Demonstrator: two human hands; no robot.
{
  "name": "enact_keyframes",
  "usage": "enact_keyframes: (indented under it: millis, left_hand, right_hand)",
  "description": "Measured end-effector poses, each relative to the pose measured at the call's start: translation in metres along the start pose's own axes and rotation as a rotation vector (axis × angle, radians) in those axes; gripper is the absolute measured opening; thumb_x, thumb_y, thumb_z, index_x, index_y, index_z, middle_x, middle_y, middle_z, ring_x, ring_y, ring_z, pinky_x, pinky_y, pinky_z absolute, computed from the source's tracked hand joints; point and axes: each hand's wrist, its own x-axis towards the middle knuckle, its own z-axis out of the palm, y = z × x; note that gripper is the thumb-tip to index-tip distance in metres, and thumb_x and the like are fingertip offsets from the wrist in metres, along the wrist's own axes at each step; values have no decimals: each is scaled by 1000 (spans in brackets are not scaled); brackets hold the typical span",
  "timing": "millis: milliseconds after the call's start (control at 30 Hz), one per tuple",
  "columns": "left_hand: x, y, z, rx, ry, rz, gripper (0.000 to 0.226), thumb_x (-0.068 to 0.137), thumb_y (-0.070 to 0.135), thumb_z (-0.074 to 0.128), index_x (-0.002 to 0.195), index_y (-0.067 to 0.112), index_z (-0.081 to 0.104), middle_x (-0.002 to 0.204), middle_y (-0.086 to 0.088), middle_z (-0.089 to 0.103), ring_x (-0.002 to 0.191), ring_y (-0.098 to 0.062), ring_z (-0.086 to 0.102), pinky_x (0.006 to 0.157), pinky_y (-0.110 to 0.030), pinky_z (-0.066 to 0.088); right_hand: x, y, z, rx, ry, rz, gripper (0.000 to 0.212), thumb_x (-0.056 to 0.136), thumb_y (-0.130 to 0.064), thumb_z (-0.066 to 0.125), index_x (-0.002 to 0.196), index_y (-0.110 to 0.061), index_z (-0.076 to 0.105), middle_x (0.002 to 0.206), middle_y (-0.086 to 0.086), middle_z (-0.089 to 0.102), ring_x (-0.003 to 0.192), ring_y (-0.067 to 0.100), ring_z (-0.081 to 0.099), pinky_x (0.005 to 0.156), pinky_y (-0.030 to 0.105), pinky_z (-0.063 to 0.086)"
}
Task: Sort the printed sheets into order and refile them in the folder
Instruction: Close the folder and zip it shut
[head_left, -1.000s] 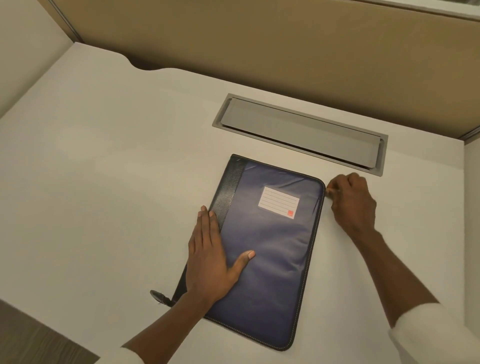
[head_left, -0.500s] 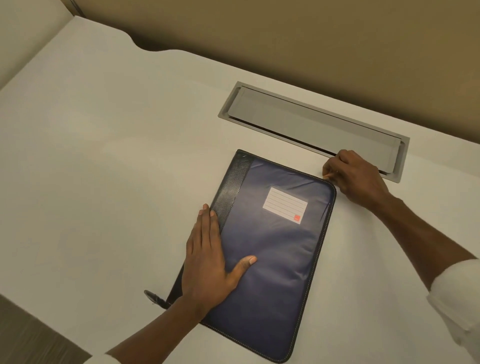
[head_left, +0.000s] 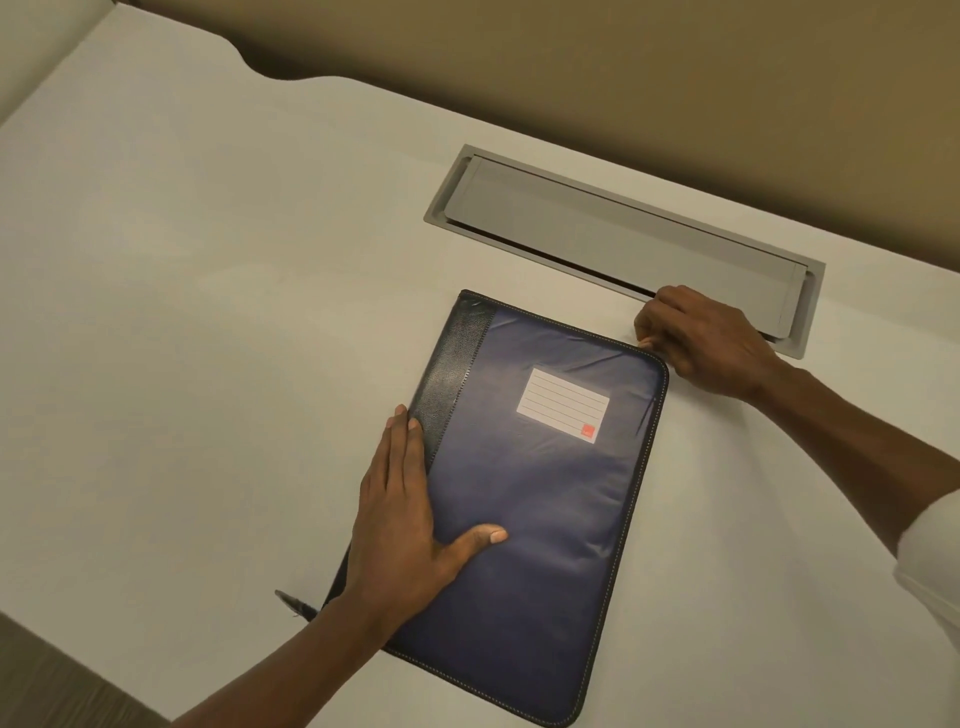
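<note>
A dark blue zip folder (head_left: 540, 499) with a black spine strip and a white lined label (head_left: 563, 404) lies closed on the white desk. My left hand (head_left: 400, 525) rests flat on its left side, fingers straight, thumb spread over the cover. My right hand (head_left: 701, 340) sits at the folder's far right corner with fingers curled, pinching something small at the zip edge, likely the zip pull; the pull itself is hidden. No printed sheets are visible.
A grey recessed cable tray (head_left: 618, 244) with a closed flap is set into the desk (head_left: 208, 312) just behind the folder. A tan partition (head_left: 623, 78) backs the desk. A small dark strap end (head_left: 293, 603) sticks out by my left wrist.
My right hand has travelled from the folder's right edge around the far right corner toward its top edge. The left hand has stayed put.
</note>
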Motion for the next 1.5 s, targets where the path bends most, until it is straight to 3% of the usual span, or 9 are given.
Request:
enact_keyframes:
  millis: [200, 333, 433, 533, 633, 833, 1067, 1267, 1500]
  left_hand:
    - [15, 35, -16, 116, -58, 23, 137, 67, 103, 51, 168, 22, 6, 176, -2, -8, 163, -25, -3, 131, -55, 8]
    - [68, 84, -21, 330, -35, 254, 123, 78, 99, 37, 167, 16, 16, 176, -14, -10, 162, -29, -14, 130, -59, -3]
    - [126, 116, -13, 340, -106, 441, 111, 87, 88, 46, 164, 10, 27, 173, -17, 16, 162, -33, 8, 131, -55, 4]
    - [170, 142, -3, 301, -181, 519, 90, 88, 82, 56, 148, 15, 52, 144, -7, 54, 137, -29, 44, 119, -48, 31]
    - [188, 151, 8, 228, -229, 528, 65, 85, 71, 70, 127, 21, 66, 119, 0, 57, 116, -21, 47, 101, -43, 41]
    - [189, 151, 21, 143, -302, 471, 52, 83, 60, 79, 117, 24, 62, 108, 8, 59, 109, -18, 49, 99, -41, 33]
    - [191, 153, 21, 91, -332, 469, 48, 85, 47, 82, 119, 21, 61, 110, 6, 60, 109, -19, 50, 100, -39, 30]
    - [187, 152, 25, 95, -275, 495, 51, 82, 48, 85, 118, 19, 64, 114, 2, 55, 112, -21, 45, 100, -43, 37]
    - [163, 131, 15, 433, -22, 316, 97, 76, 90, 59, 143, 19, 52, 163, -17, 32, 154, -37, 21, 122, -56, 21]
  right_hand:
    - [-3, 3, -3, 121, -41, 51, 23, 87, -1, 79, 100, -18, 71, 95, 0, 63, 83, 20, 55, 63, 40, 54]
    - [-5, -1, -4, 192, -8, 70, 24, 86, 4, 79, 97, -15, 73, 92, 0, 65, 80, 20, 58, 65, 39, 55]
    - [-6, -4, -5, 233, 14, 98, 22, 88, 5, 76, 95, -15, 71, 90, -2, 66, 78, 20, 59, 66, 41, 55]
    - [-6, -5, -5, 283, 17, 114, 24, 90, 6, 72, 96, -17, 69, 91, -4, 67, 79, 19, 61, 67, 43, 56]
    - [-10, -7, -7, 309, 21, 137, 23, 92, 5, 70, 95, -17, 68, 93, -3, 67, 82, 20, 63, 69, 41, 57]
    - [-8, -7, 3, 207, -2, 125, 20, 95, -3, 69, 96, -22, 64, 94, -6, 61, 82, 18, 57, 67, 42, 55]
    - [-4, -6, 5, 145, -28, 88, 4, 100, -17, 62, 99, -21, 63, 97, -2, 60, 84, 18, 52, 64, 23, 40]
    - [-5, -5, 8, 161, -3, 100, 4, 99, -23, 59, 99, -24, 63, 97, -4, 60, 84, 18, 53, 66, 37, 53]
    - [-8, 7, 2, 194, -24, 97, 17, 92, -5, 76, 98, -21, 72, 93, -4, 65, 81, 19, 59, 66, 45, 58]
